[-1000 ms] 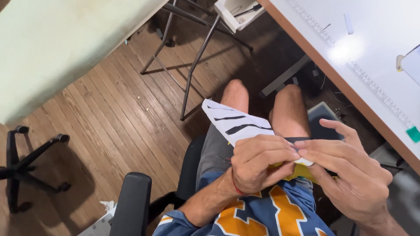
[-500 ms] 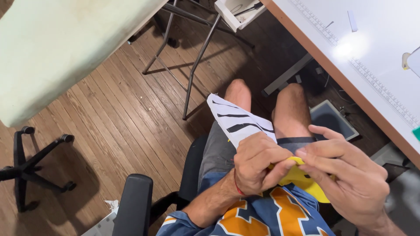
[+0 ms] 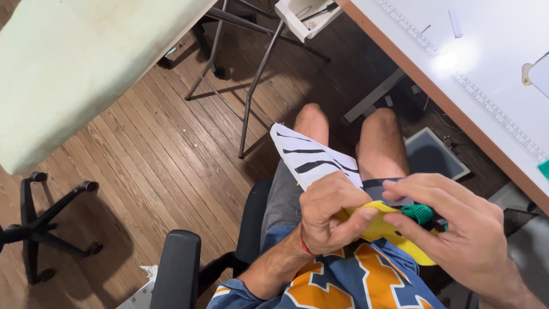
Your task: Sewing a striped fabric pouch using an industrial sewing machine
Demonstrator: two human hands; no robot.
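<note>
Both hands meet over the lap, left hand (image 3: 331,214) fingers curled, right hand (image 3: 457,234) pinching.

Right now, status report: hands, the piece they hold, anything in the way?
Left hand and right hand both pinching the yellow fabric piece over the lap. White black-striped fabric sticks up behind. Nothing blocking.

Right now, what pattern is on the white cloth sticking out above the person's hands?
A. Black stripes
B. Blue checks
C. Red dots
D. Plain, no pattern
A: the white cloth bears dark curved stripes; it rises from the left hand, which pinches a yellow piece together with the right hand.
</note>
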